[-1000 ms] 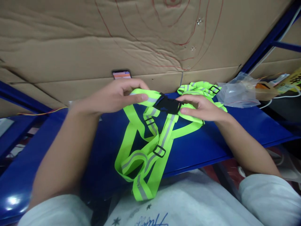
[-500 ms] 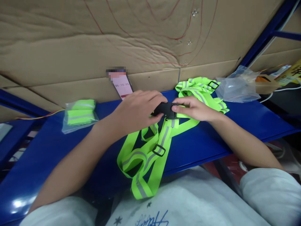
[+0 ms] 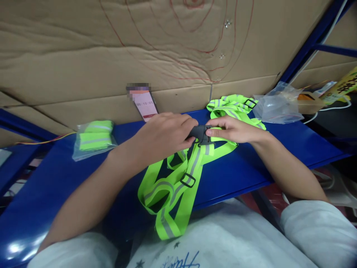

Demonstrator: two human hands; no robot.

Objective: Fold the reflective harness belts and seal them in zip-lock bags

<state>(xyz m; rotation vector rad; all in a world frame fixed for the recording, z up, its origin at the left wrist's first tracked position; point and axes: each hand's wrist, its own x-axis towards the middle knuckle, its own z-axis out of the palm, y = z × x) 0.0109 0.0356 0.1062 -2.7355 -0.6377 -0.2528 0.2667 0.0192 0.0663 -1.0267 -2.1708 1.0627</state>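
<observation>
A black plastic buckle (image 3: 202, 134) is held level between my two hands above the table. My left hand (image 3: 167, 130) pinches its left end between thumb and fingers, hiding part of it. With thumb and fingers closed, my right hand (image 3: 227, 129) grips the buckle's right end. Neon-yellow reflective straps (image 3: 196, 160) with a grey stripe run from the buckle, looping down past the table's front edge. A black slider (image 3: 187, 180) sits on one strap. More of the webbing (image 3: 234, 106) lies bunched behind my right hand.
On the blue table (image 3: 231, 175), a clear bag with folded neon strap (image 3: 95, 136) lies at left. A phone (image 3: 143, 104) showing a timer leans against the cardboard wall (image 3: 83, 82). At right are a clear plastic bag (image 3: 279, 106) and a yellow package (image 3: 340, 87).
Both hands keep their grip on the buckle, with only slight shifts. The view has tilted up a little, so the scene sits slightly lower.
</observation>
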